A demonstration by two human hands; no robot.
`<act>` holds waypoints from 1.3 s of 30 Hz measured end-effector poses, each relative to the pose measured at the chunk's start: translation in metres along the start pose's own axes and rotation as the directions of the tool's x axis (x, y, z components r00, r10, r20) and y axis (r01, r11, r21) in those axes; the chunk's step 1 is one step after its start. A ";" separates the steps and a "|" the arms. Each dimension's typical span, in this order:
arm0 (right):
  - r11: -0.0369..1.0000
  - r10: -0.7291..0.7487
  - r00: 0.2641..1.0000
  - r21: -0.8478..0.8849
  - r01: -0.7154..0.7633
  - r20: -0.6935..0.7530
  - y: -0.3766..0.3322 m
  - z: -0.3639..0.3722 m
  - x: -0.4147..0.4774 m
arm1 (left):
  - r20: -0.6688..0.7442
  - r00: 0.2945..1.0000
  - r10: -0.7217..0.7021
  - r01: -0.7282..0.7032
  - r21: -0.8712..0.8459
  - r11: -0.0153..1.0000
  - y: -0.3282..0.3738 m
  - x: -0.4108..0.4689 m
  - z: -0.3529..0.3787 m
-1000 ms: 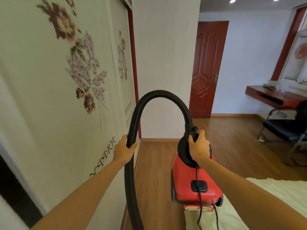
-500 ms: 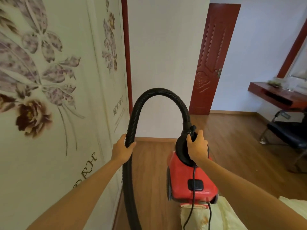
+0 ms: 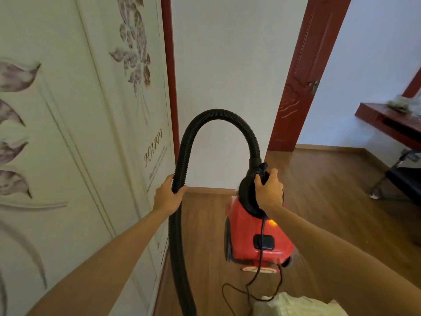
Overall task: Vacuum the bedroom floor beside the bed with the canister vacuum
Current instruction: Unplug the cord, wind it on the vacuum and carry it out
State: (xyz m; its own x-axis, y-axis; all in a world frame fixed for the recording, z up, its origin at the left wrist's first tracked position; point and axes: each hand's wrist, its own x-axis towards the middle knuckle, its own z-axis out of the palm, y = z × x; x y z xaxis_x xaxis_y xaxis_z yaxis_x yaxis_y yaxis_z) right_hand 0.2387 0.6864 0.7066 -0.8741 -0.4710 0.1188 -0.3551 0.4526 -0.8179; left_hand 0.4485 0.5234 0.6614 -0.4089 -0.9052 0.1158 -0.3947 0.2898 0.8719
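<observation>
A red canister vacuum (image 3: 246,238) hangs tilted above the wooden floor (image 3: 330,201), its black front end uppermost and an orange light lit on top. My right hand (image 3: 268,192) grips the black handle at that front end. A black ribbed hose (image 3: 216,114) arches from the front over to the left and runs down out of frame. My left hand (image 3: 169,196) grips the hose on its left run. A black power cord (image 3: 262,247) trails over the body and loops on the floor. A corner of the pale bed cover (image 3: 296,306) shows at the bottom.
A flower-printed wardrobe door (image 3: 68,144) stands close on my left. A white wall (image 3: 227,76) faces me, with a red door (image 3: 303,76) to its right. At far right are a red wall shelf (image 3: 391,122) and a black chair (image 3: 403,179).
The view has moved forward and tilted down, closer to the wardrobe. The vacuum's orange light now shows and the cord loop on the floor is visible. Both hands keep their grips.
</observation>
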 end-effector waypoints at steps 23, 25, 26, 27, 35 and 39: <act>0.998 0.064 0.989 -0.033 -0.060 0.136 0.054 0.232 0.308 | -0.015 0.999 -0.052 0.053 0.122 0.991 -0.096 0.330 0.129; 0.996 0.080 0.987 -0.039 -0.075 0.139 0.063 0.248 0.319 | -0.004 0.999 -0.053 0.053 0.134 0.989 -0.106 0.345 0.138; 0.996 0.089 0.986 -0.039 -0.084 0.140 0.066 0.256 0.325 | 0.005 0.998 -0.058 0.056 0.137 0.989 -0.112 0.352 0.143; 0.995 0.100 0.985 -0.041 -0.095 0.142 0.070 0.264 0.330 | 0.015 0.998 -0.066 0.063 0.139 0.988 -0.118 0.359 0.148; 0.978 0.206 0.967 -0.064 -0.198 0.152 0.101 0.336 0.376 | 0.088 0.986 -0.143 0.131 0.136 0.982 -0.190 0.416 0.195; 0.978 0.207 0.964 -0.069 -0.198 0.169 0.125 0.375 0.398 | 0.122 0.978 -0.169 0.155 0.118 0.981 -0.232 0.441 0.216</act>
State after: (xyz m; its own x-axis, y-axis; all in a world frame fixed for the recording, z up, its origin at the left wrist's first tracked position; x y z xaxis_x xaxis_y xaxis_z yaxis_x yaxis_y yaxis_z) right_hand -0.0290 0.2711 0.4404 -0.8596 -0.4883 -0.1504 -0.1969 0.5882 -0.7844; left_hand 0.1823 0.1238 0.4072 -0.4338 -0.8963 -0.0926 -0.5475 0.1805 0.8171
